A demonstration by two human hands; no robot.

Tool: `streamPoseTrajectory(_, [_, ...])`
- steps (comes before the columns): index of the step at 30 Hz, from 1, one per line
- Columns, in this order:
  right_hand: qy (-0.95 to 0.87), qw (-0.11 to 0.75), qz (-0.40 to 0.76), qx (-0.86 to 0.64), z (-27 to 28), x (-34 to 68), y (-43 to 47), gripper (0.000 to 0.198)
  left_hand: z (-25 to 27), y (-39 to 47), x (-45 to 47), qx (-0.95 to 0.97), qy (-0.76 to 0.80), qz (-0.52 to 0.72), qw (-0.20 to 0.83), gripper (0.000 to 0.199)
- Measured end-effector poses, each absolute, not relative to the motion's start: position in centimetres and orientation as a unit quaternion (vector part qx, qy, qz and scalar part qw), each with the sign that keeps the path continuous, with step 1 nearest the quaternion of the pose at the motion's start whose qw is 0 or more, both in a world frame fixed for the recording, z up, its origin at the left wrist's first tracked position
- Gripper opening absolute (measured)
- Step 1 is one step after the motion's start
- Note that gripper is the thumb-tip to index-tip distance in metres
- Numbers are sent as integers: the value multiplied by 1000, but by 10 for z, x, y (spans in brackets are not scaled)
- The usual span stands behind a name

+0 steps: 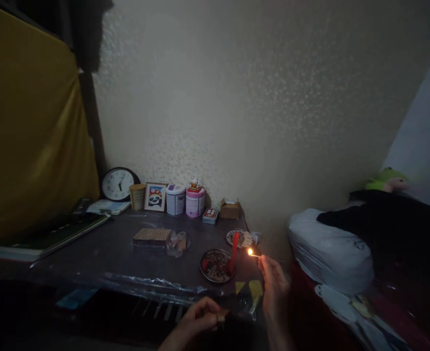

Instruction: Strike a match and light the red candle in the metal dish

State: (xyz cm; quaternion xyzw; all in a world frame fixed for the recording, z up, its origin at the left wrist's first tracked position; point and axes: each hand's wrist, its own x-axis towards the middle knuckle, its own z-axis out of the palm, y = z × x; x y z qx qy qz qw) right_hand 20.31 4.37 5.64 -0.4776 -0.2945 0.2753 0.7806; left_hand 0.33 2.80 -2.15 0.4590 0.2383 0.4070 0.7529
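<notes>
Between the fingertips of my right hand (pixel 273 282) is a burning match (pixel 254 254), its flame pointing left. Lower down, my left hand (pixel 202 314) pinches a small matchbox (pixel 222 316) near the front edge of the table. A red candle (pixel 234 252) stands slightly tilted at the right side of a round metal plate (pixel 203 274) strewn with dark and pale bits; no flame shows on it. The match flame is just right of the candle, apart from it. Behind, a smaller plate (pixel 228 243) carries several pale matchsticks (pixel 247 239).
On the dark table (pixel 127 263) are a stack of small boxes (pixel 152 238) and a clear plastic bag (pixel 177 243). A clock (pixel 119 184), a picture frame (pixel 155 197), canisters (pixel 195 202) and a cardboard box (pixel 229 208) line the wall. White bedding (pixel 328 248) lies right.
</notes>
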Motion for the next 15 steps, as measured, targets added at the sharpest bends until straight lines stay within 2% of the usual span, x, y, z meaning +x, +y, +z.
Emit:
streamPoseTrajectory(3, [-307, 782, 270, -471, 59, 204, 48, 25, -27, 27, 1, 456, 216, 408, 761, 26])
streamPoseTrajectory(15, [-303, 800, 291, -428, 71, 200, 64, 25, -26, 27, 7, 434, 240, 421, 760, 36])
